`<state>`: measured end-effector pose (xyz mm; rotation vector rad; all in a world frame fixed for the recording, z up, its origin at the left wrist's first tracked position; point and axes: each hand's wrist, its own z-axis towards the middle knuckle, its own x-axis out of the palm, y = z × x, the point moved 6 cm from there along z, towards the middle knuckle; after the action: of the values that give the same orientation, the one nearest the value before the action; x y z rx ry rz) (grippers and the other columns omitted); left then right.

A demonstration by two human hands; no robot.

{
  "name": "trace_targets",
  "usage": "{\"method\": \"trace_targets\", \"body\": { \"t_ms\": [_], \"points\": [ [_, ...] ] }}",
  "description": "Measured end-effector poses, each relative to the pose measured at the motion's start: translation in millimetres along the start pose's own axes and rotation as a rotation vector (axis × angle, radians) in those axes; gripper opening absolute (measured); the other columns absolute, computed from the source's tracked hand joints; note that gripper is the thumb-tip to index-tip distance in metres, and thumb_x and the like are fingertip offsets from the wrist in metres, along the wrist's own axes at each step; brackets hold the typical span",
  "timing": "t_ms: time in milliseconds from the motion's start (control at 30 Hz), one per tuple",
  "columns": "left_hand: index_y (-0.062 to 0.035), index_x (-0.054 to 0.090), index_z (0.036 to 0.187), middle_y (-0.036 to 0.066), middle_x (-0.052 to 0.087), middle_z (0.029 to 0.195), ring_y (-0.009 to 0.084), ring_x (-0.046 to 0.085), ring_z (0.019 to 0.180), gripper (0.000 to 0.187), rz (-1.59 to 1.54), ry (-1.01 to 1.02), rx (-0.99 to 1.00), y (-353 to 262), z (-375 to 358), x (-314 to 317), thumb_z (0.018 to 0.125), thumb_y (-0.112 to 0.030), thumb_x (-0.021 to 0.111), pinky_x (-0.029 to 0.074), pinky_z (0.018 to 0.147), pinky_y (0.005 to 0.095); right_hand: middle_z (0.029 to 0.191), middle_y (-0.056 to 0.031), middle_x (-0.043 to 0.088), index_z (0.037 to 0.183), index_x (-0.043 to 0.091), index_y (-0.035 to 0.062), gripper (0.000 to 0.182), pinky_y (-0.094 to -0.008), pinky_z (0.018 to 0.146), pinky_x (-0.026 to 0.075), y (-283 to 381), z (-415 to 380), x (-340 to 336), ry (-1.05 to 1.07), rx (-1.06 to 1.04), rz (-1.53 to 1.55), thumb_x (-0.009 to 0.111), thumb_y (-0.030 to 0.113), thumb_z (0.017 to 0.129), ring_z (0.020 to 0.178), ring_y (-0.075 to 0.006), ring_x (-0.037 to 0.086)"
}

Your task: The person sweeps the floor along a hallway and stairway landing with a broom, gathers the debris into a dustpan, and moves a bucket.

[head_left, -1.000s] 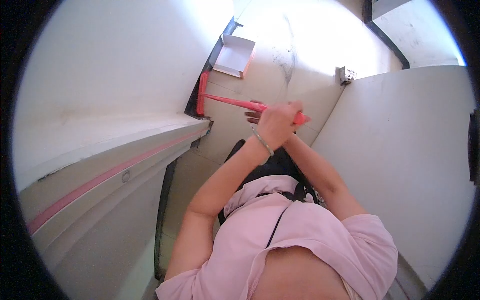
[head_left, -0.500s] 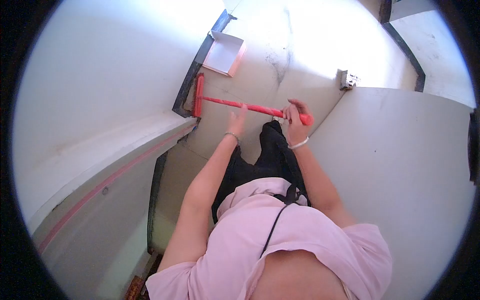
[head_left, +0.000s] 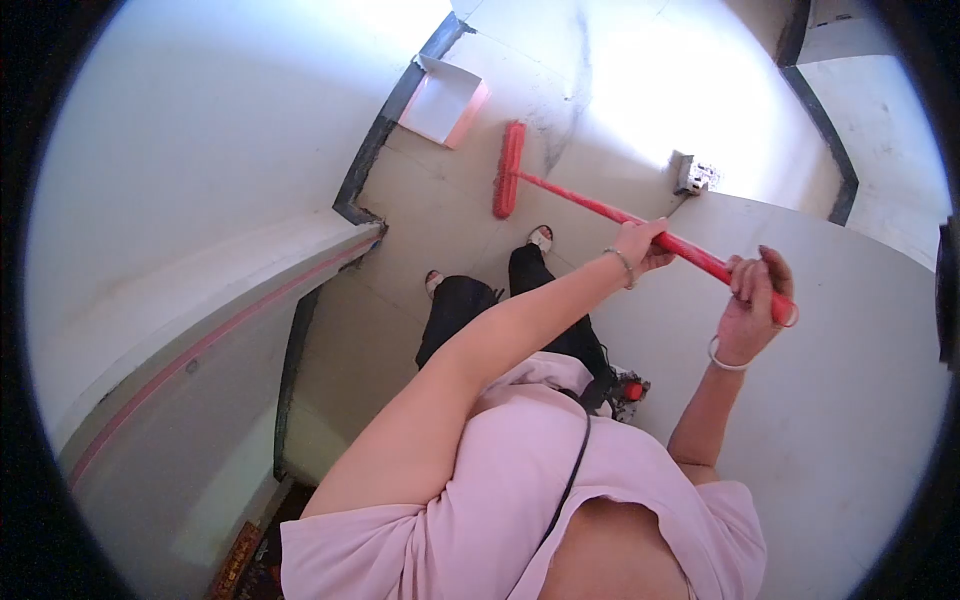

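Across ctr and ctr-right of frame, see red broom (head_left: pixel 606 211): head (head_left: pixel 508 172) at upper ctr, low by floor (head_left: pixel 430 190), actual contact hard to confirm; handle (head_left: pixel 705 261) slanting down toward right. Note L hand (head_left: pixel 643 243) wrapped round handle approx. midway, R hand (head_left: pixel 757 305) curled round top end. For good strokes, steer w/ L grip & use R as pivot; press bristles flat, light & even; go short & slow to avoid flicking grit. Mind pale panel (head_left: pixel 820 400) at far right, nr handle end; swing clear of box (head_left: pixel 440 100) at upper left, too. Count: 1 broom; 1 box, open; 1 small pale block (head_left: pixel 695 176), upper right, type unclear; 2 sandals (head_left: pixel 541 238), ctr & ctr-left; 2 wristbands (head_left: pixel 722 364), 1 per wrist; 2 hands, both on broom.
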<state>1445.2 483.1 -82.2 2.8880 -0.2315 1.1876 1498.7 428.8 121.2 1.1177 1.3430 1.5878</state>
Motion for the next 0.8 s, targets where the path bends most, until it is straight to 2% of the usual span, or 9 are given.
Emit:
{"method": "trace_targets", "body": {
  "t_ms": [133,167,267,333,433,533,667,733,800],
  "points": [
    [-0.006,0.048,0.069,0.006,0.052,0.066,0.0169,0.053,0.056,0.014,-0.106,0.004,-0.006,-1,-14,43,0.076,-0.016,0.053,0.049,0.055,0.0288,0.049,0.0023,0.034,0.093,0.048,-0.0053,0.018,-0.0273,0.061,0.039,37,20,10,0.11,-0.033,-0.017,0.045,0.003,0.077,0.046,-0.0066,0.031],
    [-0.0066,0.047,0.069,0.006,0.052,0.066,0.0168,0.053,0.057,0.014,-0.134,-0.004,0.017,-3,-18,44,0.076,-0.017,0.053,0.049,0.055,0.0285,0.049,0.0023,0.036,0.095,0.047,-0.0067,0.021,-0.0233,0.056,0.038,43,24,15,0.147,-0.078,-0.024,0.045,0.001,0.076,0.045,-0.0055,0.033],
    [-0.0077,0.047,0.07,0.005,0.052,0.066,0.0163,0.052,0.057,0.013,-0.236,-0.028,0.081,-12,-39,38,0.075,-0.018,0.053,0.048,0.056,0.0276,0.05,0.0,0.037,0.095,0.047,-0.006,0.021,-0.0222,0.052,0.035,37,30,27,0.216,0.037,-0.237,0.042,-0.001,0.075,0.046,-0.0073,0.034],
    [-0.0076,0.047,0.07,0.004,0.051,0.065,0.0158,0.052,0.056,0.012,-0.312,-0.033,0.107,-22,-45,22,0.075,-0.017,0.052,0.048,0.054,0.027,0.051,-0.0019,0.041,0.093,0.047,-0.007,0.02,-0.0214,0.046,0.032,27,33,46,0.421,0.122,-0.262,0.043,-0.003,0.073,0.045,-0.0074,0.036],
    [-0.0072,0.047,0.069,0.004,0.05,0.063,0.015,0.05,0.054,0.009,-0.417,-0.017,0.121,-35,-31,5,0.075,-0.014,0.05,0.046,0.05,0.0258,0.055,-0.0016,0.048,0.087,0.054,-0.0032,0.017,-0.0163,0.041,0.031,4,56,76,0.593,0.227,-0.104,0.047,-0.001,0.072,0.047,-0.0037,0.04],
    [-0.0064,0.046,0.068,0.005,0.05,0.061,0.0143,0.048,0.051,0.008,-0.488,0.072,0.113,-60,12,10,0.074,-0.011,0.049,0.044,0.045,0.0242,0.059,-0.0016,0.051,0.078,0.056,-0.0031,0.013,-0.0164,0.047,0.035,-11,84,92,0.628,0.211,-0.162,0.045,-0.001,0.07,0.051,-0.004,0.043],
    [-0.0047,0.045,0.057,0.003,0.044,0.056,0.0109,0.04,0.048,0.015,-0.465,0.284,0.149,-116,44,58,0.072,-0.008,0.047,0.035,0.04,0.019,0.071,-0.005,0.058,0.079,0.056,-0.003,0.014,-0.0177,0.056,0.041,5,114,130,0.685,0.009,-0.292,0.044,-0.002,0.071,0.062,-0.0057,0.05],
    [-0.0061,0.044,0.056,0.002,0.044,0.055,0.0101,0.038,0.047,0.017,-0.478,0.274,0.168,-144,44,84,0.072,-0.008,0.046,0.033,0.041,0.0192,0.072,-0.0049,0.058,0.079,0.057,-0.0023,0.015,-0.0179,0.057,0.041,14,128,150,0.733,-0.11,-0.341,0.045,-0.002,0.071,0.063,-0.0062,0.05],
    [-0.0049,0.047,0.064,0.003,0.048,0.062,0.0116,0.047,0.054,0.011,-0.42,0.53,0.181,-165,61,102,0.074,-0.01,0.046,0.042,0.046,0.0229,0.074,-0.0058,0.058,0.081,0.056,-0.0028,0.014,-0.0194,0.061,0.043,25,133,162,0.713,-0.132,-0.368,0.047,-0.002,0.071,0.066,-0.0079,0.052]
  ]
}}
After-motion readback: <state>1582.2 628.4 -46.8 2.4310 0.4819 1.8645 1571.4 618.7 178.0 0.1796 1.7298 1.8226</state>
